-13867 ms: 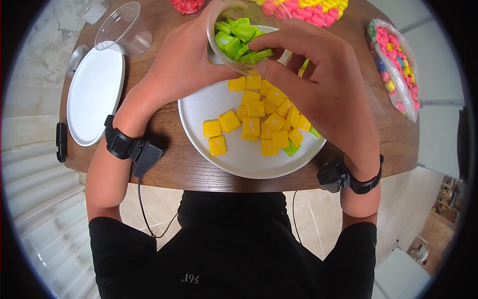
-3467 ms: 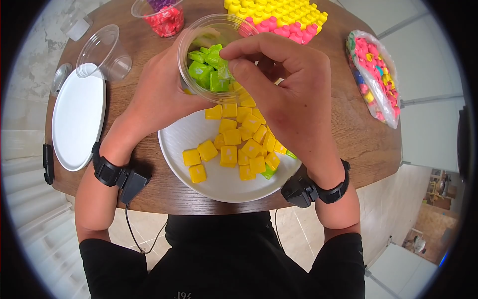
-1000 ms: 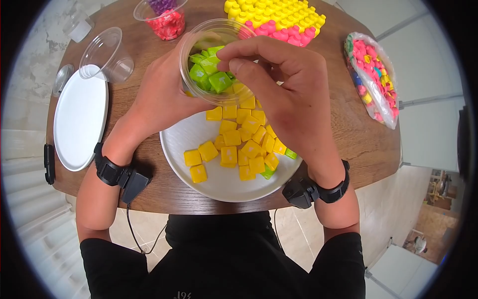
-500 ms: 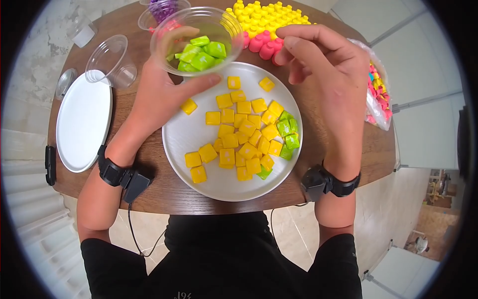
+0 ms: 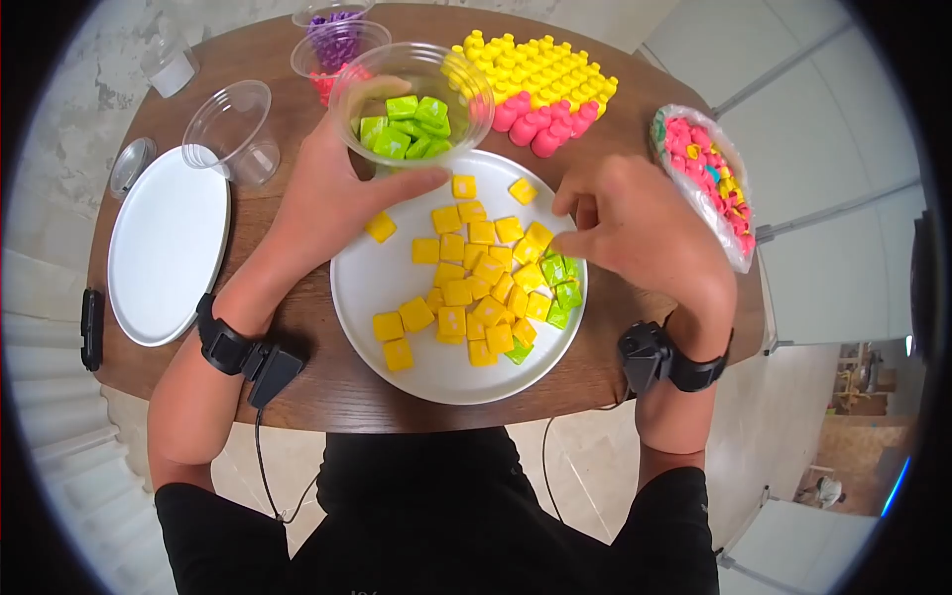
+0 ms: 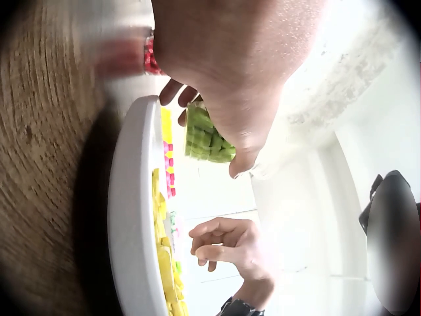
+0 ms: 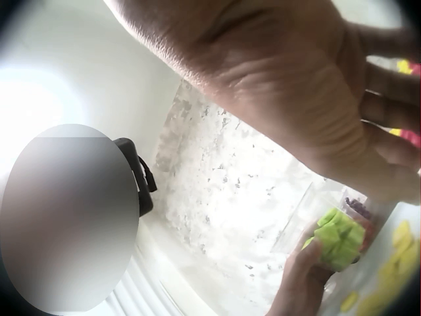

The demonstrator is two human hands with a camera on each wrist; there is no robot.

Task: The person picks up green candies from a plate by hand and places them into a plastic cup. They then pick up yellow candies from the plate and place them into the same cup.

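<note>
Holding a clear cup [image 5: 476,111] in the left hand [image 5: 329,193], with the thumb on the near side and fingers curled round the far left side. Up off the table [image 5: 595,372], near the far left edge of the round plate [image 5: 369,288], and part filled with green sweets [image 5: 407,129]. Hanging the right hand [image 5: 645,226] over the right edge of the plate, by the green pile [image 5: 568,295], with fingers loosely bent and a gap between thumb and first finger. Showing no sweet in that gap. Too hard to tell if touching the pile. Seeing yellow sweets [image 5: 457,293] across the middle of the plate, some on top of others.

Likely light and small, so easy to lift. Maybe firm inside, with shiny wraps apt to slip. Best to pinch a sweet softly by two sides with thumb and first finger. Likely thin and bendy in the cup's wall, so best to hold round the side and not squeeze hard.

Seeing also an oval plate [image 5: 169,248] and spare cup [image 5: 241,139] on the left, purple bits [image 5: 335,40] far off, toy bottles [image 5: 533,74] beyond the round plate, and a bag [image 5: 706,183] at far right.
</note>
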